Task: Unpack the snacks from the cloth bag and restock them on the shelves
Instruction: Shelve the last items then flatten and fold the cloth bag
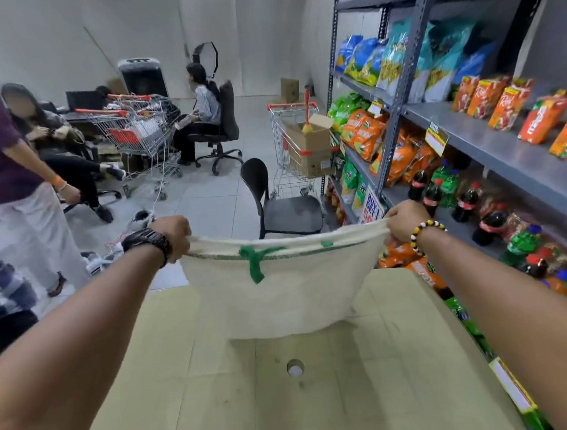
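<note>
Hanging between grips [173, 238] [406, 220]: cloth bag [282, 299]

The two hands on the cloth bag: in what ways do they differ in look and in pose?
The left hand has a black watch at its wrist; the right hand has a yellow, black and white bead bracelet. The left hand is toward the open floor; the right hand is beside the shelves. Both grip the top edge of the cloth bag with curled fingers.

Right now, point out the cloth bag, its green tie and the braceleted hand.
cloth bag [282, 303]: head view, middle of its front panel.
green tie [253, 261]: head view, the knot under the rim.
right hand [403, 220]: head view, back of the hand.
</note>
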`<state>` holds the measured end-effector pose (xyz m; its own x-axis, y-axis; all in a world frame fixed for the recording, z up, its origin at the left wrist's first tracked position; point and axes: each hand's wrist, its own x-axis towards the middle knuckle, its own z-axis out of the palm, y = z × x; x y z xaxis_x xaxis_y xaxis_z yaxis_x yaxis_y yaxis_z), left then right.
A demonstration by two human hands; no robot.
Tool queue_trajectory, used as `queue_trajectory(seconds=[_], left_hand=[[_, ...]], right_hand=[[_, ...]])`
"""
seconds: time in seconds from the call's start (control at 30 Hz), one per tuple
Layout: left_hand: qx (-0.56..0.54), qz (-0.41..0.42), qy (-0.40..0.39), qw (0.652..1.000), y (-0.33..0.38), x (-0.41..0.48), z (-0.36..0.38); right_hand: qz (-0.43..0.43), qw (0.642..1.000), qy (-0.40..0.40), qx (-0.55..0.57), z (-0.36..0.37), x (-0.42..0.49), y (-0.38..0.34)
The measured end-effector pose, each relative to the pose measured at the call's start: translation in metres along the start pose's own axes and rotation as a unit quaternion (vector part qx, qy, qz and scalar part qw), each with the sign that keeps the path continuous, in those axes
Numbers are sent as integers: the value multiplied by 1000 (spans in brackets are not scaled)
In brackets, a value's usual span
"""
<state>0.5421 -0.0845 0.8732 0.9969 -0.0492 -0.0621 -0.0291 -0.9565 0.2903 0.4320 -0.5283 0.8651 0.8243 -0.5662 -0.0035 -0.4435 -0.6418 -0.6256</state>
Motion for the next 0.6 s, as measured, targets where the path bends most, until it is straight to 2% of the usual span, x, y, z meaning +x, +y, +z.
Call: queue_trajectory(seconds=[0.07, 0.13, 0.2, 0.27, 0.33, 0.4, 0.5, 0.6], left_hand=[[-117, -28, 23, 992, 2, 5, -3], [-269, -73, 49, 959, 4, 11, -7], [-341, -79, 92, 932, 4, 14, -4], [-304, -36, 172, 936, 2, 2, 4], [-261, -2, 198, 945, -7, -20, 21], [-220, 17, 158, 962, -22, -38, 45], [-205, -2, 70, 976, -39, -41, 72], [-228, -31, 54, 972, -34, -24, 67]], right_hand=[[22, 999, -28, 36, -2, 3, -1], [4, 995, 32, 90, -3, 3, -7], [-44, 988, 98, 110, -3, -7, -9], [-96, 979, 139, 117, 2, -27, -4], [-129, 973, 150, 122, 11, -50, 15], [-129, 977, 129, 115, 22, -70, 40], [-122, 988, 77, 59, 34, -79, 59], [-103, 994, 45, 12, 32, -60, 46]])
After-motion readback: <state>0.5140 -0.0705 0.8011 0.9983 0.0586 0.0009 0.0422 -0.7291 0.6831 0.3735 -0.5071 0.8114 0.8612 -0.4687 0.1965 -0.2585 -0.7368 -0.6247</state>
